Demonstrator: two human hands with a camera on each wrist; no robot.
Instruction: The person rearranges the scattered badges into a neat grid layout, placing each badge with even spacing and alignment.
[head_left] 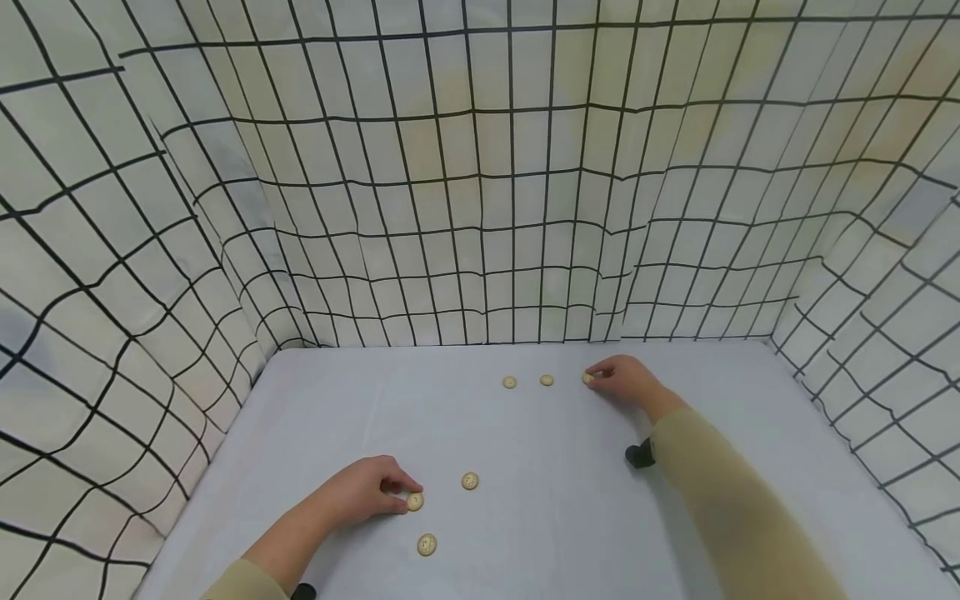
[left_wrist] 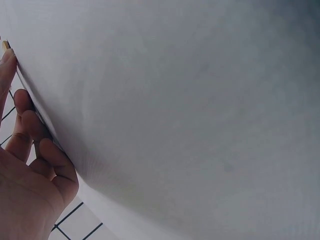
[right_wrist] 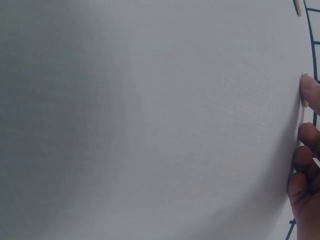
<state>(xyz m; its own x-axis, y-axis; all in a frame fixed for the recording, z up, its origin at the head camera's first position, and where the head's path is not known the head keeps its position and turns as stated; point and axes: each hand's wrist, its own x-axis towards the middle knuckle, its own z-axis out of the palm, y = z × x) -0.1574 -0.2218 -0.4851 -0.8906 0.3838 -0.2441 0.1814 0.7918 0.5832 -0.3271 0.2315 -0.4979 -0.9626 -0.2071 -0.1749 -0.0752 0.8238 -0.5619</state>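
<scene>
My left hand (head_left: pixel 366 490) pinches a beige round button (head_left: pixel 416 502) between thumb and index finger, low over the left part of the table. Two similar buttons lie near it: one (head_left: pixel 469 481) to its right and another (head_left: pixel 427 545) closer to me. At the far side, my right hand (head_left: pixel 628 382) pinches a further button (head_left: pixel 587 378), mostly covered by the fingertips. Left of that, a middle button (head_left: pixel 547 380) and a leftmost button (head_left: pixel 510 382) form a row with it. Both wrist views show the other fingers (left_wrist: pixel 59 162) curled near the white surface.
A white cloth-like surface (head_left: pixel 525 517) covers the table. Pale walls with a black grid (head_left: pixel 480 200) rise behind it and on both sides. Below my right forearm a black wrist-worn piece (head_left: pixel 640 455) sticks out.
</scene>
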